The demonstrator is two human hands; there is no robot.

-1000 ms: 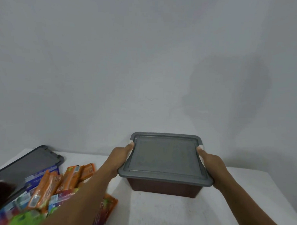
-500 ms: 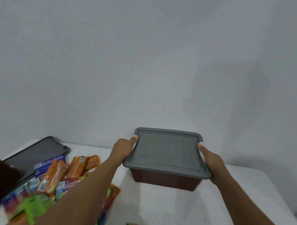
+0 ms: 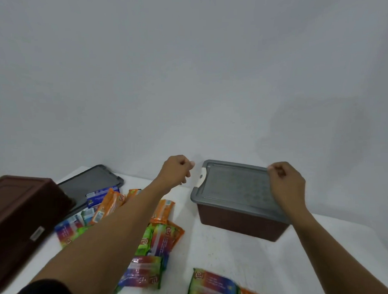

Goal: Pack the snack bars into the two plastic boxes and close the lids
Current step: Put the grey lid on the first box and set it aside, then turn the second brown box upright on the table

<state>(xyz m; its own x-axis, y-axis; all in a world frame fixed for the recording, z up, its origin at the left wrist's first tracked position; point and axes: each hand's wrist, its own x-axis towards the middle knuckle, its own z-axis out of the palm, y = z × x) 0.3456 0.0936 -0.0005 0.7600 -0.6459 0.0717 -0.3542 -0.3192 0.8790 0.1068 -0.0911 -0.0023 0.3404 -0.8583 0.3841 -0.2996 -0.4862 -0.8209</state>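
Box lid (image 3: 234, 185) sits closed — left hand (image 3: 176, 169) fisted beside it, right hand (image 3: 286, 183) fisted over its edge.

Right brown box (image 3: 239, 224) upright, grey lid (image 3: 234, 185) on. Left brown box (image 3: 21, 218), loose lid (image 3: 88, 183) flat behind. Snack bars (image 3: 161, 236) scattered between.

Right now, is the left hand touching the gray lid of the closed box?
No: the left hand is curled in the air beside the gray lid, and a white gap shows between them.
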